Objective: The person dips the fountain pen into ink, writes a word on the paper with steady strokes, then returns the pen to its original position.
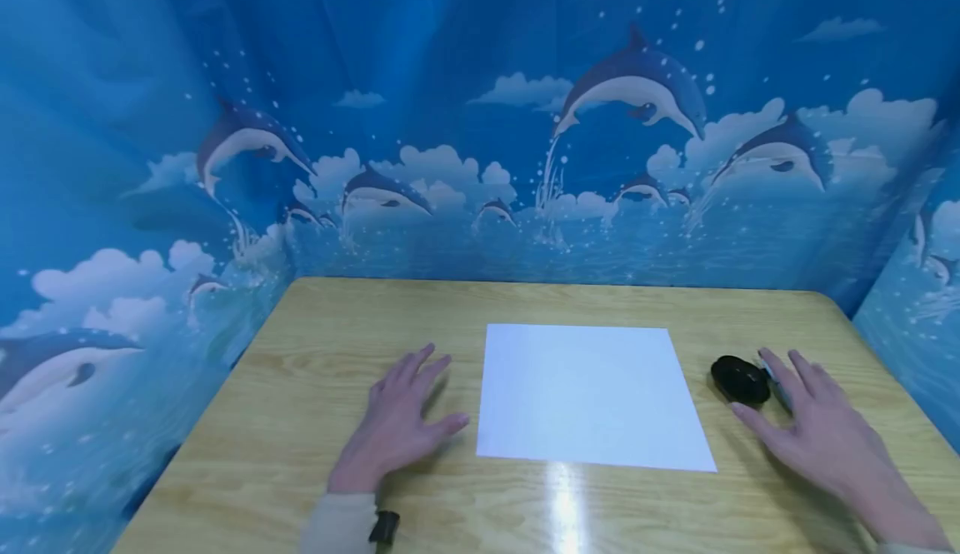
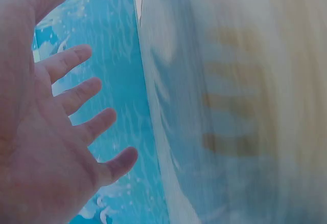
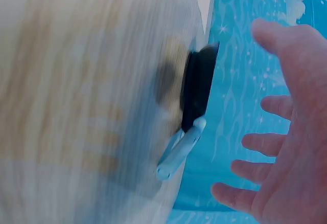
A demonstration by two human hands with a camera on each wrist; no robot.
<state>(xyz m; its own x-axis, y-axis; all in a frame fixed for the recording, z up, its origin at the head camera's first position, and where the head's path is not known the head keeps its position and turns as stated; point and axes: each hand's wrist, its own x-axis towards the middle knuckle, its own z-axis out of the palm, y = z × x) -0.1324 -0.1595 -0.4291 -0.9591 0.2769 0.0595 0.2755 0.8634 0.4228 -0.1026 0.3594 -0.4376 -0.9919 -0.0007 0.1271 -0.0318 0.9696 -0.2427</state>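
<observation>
A blank white sheet of paper [image 1: 588, 396] lies on the wooden table between the hands. My left hand [image 1: 397, 425] is left of the sheet, its fingers spread and holding nothing; the left wrist view shows the bare palm [image 2: 51, 137]. To the right of the sheet sits a glossy black rounded object [image 1: 738, 380], with a slim light-blue thing [image 1: 777, 383] against its right side. In the right wrist view the light-blue thing [image 3: 179, 152] looks like a short bar beside the black one [image 3: 200, 83]. My right hand [image 1: 825, 441] hovers close to both, fingers parted, palm free.
The light wooden table [image 1: 262, 421] reflects a bright streak near its front. A blue dolphin-print curtain [image 1: 450, 121] hangs behind the table and along both sides. A black band [image 1: 386, 527] is at the left wrist, by a pale sleeve.
</observation>
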